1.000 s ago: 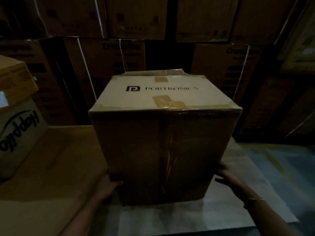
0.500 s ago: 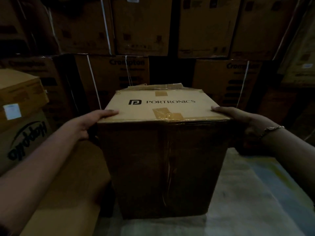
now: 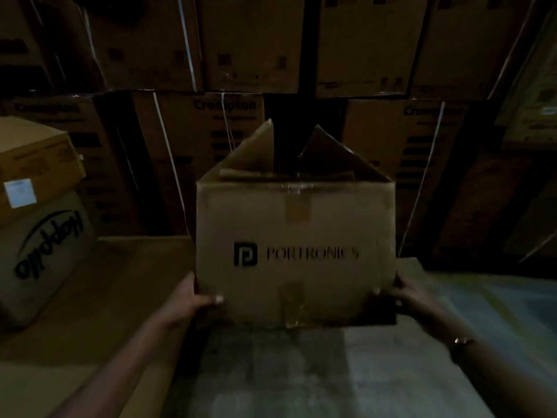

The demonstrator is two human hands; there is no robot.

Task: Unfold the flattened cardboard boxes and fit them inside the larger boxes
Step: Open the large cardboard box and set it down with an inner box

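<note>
A brown cardboard box (image 3: 295,236) printed PORTRONICS stands in front of me in the dim light, its printed and taped face turned toward me. Its top is open, with two flaps (image 3: 328,152) sticking up at the back. My left hand (image 3: 193,297) grips the box's lower left corner, thumb on the front face. My right hand (image 3: 413,300) grips the lower right corner, with a bracelet on that wrist. The inside of the box is dark and hidden.
Flat brown cardboard (image 3: 99,297) lies on the floor at the left, a pale sheet (image 3: 301,372) under the box. Two stacked boxes (image 3: 36,206) stand at the far left. A wall of strapped Crompton cartons (image 3: 211,122) fills the background.
The box has been tipped toward me: the printed face that was on top now faces me and the open end points up. Both hands moved from the top edges to the lower corners.
</note>
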